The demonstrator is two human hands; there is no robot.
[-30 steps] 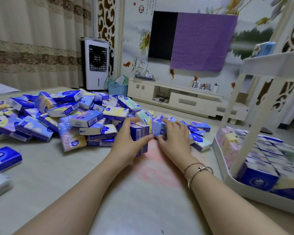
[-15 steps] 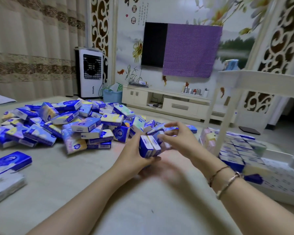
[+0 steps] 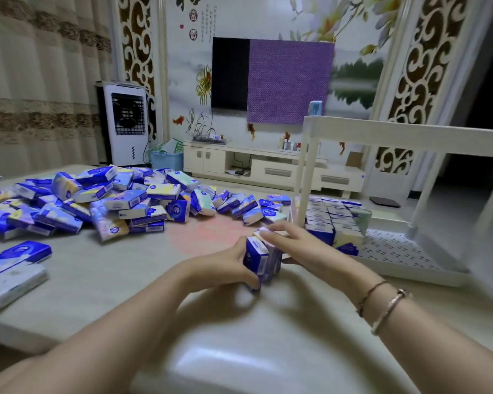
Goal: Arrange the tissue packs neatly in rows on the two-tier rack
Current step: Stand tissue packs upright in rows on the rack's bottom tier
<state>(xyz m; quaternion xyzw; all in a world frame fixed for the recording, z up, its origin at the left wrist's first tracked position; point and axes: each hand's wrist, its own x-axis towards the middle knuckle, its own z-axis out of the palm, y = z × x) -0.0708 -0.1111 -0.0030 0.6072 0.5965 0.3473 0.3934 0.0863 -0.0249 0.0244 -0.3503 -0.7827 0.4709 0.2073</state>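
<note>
Several small blue-and-white plastic-wrapped tissue packs [image 3: 261,258] stand on end as one tight block between a person's two hands, just above the pale, smooth table top [image 3: 103,277]. The left hand [image 3: 222,265] curls its fingers round the block's near left face, thumb low at the corner; the right hand [image 3: 302,245] clamps the far side, its fingers laid along the block's top edge. Both hands grip — neither is free.

The white plastic two-tier rack [image 3: 410,257] lies to the right of the block, its lower tray just beside the right hand, so that hand is the nearer and would likely lead. Rows of upright packs [image 3: 333,220] already fill the tray's left part, while its perforated floor shows bare toward the right. The held block's long axis runs roughly up and down, matching the rows, so the coming move looks like a short carry rightward with little turning. The upper tier is mostly edge-on; one pale blue pack [image 3: 315,108] appears to stand on it.

Behind the hands a loose heap of glossy film-wrapped packs [image 3: 103,200] — blue, yellow, mint — sprawls across the table. The soft packs seem prone to slip apart under light squeezing.
</note>
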